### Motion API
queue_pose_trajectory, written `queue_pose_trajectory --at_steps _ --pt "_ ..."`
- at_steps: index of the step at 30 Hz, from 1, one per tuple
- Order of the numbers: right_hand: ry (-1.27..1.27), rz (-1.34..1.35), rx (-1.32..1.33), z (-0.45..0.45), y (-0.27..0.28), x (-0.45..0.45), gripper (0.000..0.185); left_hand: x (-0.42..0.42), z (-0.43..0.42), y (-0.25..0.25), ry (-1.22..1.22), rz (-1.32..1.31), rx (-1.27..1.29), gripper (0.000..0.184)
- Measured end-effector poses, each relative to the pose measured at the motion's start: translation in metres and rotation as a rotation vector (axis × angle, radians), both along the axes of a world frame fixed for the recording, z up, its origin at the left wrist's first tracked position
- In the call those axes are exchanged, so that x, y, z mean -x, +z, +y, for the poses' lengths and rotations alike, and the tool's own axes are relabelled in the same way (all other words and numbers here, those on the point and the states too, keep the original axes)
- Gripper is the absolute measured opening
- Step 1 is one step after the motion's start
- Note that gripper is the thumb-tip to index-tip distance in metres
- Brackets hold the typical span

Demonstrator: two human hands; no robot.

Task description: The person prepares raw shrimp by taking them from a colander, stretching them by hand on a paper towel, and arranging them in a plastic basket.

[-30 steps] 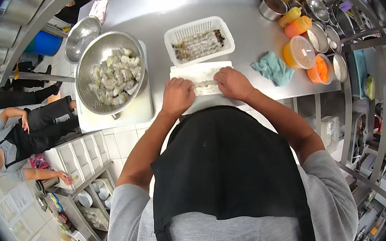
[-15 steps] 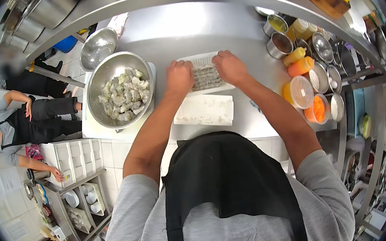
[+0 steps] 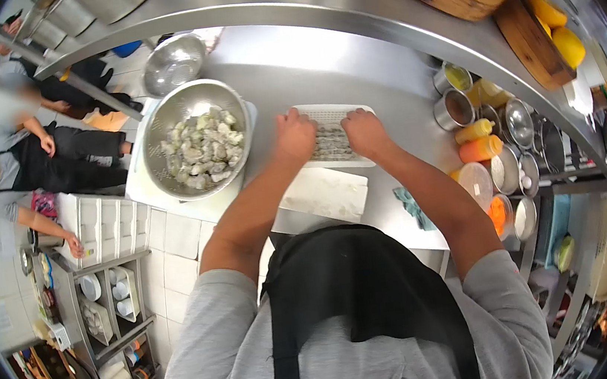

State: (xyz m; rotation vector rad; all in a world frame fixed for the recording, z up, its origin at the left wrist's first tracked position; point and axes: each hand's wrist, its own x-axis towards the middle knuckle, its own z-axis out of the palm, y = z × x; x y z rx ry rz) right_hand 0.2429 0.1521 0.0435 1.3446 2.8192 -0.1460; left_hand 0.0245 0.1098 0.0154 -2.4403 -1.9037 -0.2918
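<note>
Both hands are at a white perforated basket (image 3: 345, 111) that holds rows of greyish shrimp (image 3: 331, 143). My left hand (image 3: 295, 138) is at the basket's left side, its fingers curled closed. At the right side, my right hand (image 3: 367, 134) is curled closed too. What the fingertips hold, if anything, is hidden. Nearer to my body lies a white board (image 3: 325, 194) with wet marks on it. To the left, a steel colander (image 3: 166, 115) holds a heap of peeled shrimp (image 3: 203, 148).
The colander stands on a white cutting board (image 3: 204, 205), with a steel bowl (image 3: 174, 63) behind. A teal cloth (image 3: 414, 208), sauce bottles (image 3: 480, 148) and containers are at right. An overhead shelf (image 3: 283, 12) crosses the far side. Co-workers stand at far left.
Both hands have moved from the white board, where a shrimp lay between them, forward to the basket. The view has shifted and turned, bringing the overhead shelf into sight.
</note>
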Motion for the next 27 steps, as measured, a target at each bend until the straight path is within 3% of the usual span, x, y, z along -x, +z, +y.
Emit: queue_pose_trajectory --at_steps 2,5,9,14,16,18,20,21,22,23,24,27 --pt "0.02 0.157 -0.036 -0.006 -0.005 0.006 0.035 0.003 0.002 -0.013 0.024 -0.008 -0.011 0.021" --pt "0.024 0.103 0.076 -0.006 -0.009 0.014 0.046 0.002 0.001 -0.015 0.053 -0.067 -0.043 0.021" --pt "0.003 0.065 0.054 -0.007 0.025 0.024 0.041 -0.007 -0.031 0.05 0.132 -0.298 -0.036 0.037" --pt "0.028 -0.03 0.1 -0.042 0.157 0.028 0.027 0.018 -0.092 0.148 0.179 -0.803 -0.08 0.037" --pt "0.085 -0.096 0.093 -0.064 0.207 0.033 0.022 0.052 -0.113 0.177 0.221 -0.818 -0.126 0.038" --pt "0.197 -0.18 0.203 -0.093 0.255 0.054 0.021 0.091 -0.122 0.193 0.374 -0.86 -0.186 0.039" --pt "0.501 0.008 0.246 -0.136 0.319 0.077 0.017 0.149 -0.12 0.184 0.48 -0.792 -0.246 0.04" --pt "0.661 0.165 0.3 -0.153 0.336 0.091 0.012 0.178 -0.116 0.175 0.488 -0.824 -0.295 0.036" --pt "0.914 0.514 0.162 -0.169 0.335 0.096 0.016 0.205 -0.114 0.165 0.483 -0.813 -0.318 0.034" --pt "0.926 0.242 0.233 -0.194 0.353 0.119 0.016 0.207 -0.115 0.184 0.593 -0.791 -0.26 0.035" --pt "0.987 0.154 0.264 -0.21 0.36 0.138 0.017 0.214 -0.116 0.192 0.602 -0.704 -0.254 0.036" --pt "1.094 0.143 0.299 -0.234 0.362 0.158 0.019 0.228 -0.111 0.184 0.623 -0.662 -0.181 0.04"
